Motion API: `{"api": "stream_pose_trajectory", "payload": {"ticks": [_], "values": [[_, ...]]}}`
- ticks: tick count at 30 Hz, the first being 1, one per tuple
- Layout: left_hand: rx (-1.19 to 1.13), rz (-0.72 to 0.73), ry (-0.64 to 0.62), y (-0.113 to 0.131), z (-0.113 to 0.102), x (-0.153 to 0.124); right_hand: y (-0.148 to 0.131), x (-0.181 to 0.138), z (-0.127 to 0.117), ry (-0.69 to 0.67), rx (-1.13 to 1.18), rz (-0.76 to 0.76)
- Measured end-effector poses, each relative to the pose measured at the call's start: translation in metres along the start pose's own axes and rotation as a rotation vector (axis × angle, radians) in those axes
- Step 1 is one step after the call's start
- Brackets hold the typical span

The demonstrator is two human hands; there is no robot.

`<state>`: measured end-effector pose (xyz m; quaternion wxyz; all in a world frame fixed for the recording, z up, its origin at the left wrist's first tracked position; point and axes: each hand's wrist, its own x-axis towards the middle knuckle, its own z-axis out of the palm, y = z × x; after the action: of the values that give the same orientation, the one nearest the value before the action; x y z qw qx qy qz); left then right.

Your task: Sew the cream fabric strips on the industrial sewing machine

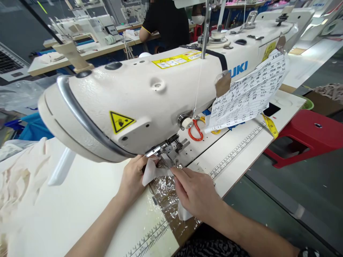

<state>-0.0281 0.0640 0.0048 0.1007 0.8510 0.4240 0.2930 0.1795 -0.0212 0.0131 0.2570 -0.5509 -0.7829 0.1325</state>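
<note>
A white sewing machine (128,96) fills the middle of the view, its needle area low on the near side. Below its head, my left hand (134,176) is closed at the left edge of a strip of white fabric (151,172); the machine and cloth partly hide its fingertips. My right hand (197,192) pinches the same strip on its right side, close to the presser foot (163,151). A loose end of the white fabric hangs below my right palm. Clear plastic film (166,189) covers the table under both hands.
Red-handled scissors (197,134) lie behind the needle area. A handwritten sheet (246,94) is taped to the machine. Beige fabric pieces (20,182) lie at left. A red stool (308,134) stands at right, and a person in black (168,25) sits beyond.
</note>
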Motion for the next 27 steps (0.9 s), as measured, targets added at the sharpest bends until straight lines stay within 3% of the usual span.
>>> {"api": "stream_pose_trajectory", "payload": {"ticks": [15, 22, 27], "values": [[0.054, -0.077, -0.048, 0.0002, 0.0052, 0.0006, -0.0016, 0.0039, 0.003, -0.018, -0.046, 0.002], [-0.033, -0.193, -0.027, 0.0, 0.0043, 0.0015, -0.0029, 0.0037, 0.0033, -0.016, -0.062, 0.006], [-0.04, -0.126, 0.015, 0.0017, 0.0035, 0.0002, -0.0031, 0.0041, 0.0028, -0.022, -0.086, 0.017]]}}
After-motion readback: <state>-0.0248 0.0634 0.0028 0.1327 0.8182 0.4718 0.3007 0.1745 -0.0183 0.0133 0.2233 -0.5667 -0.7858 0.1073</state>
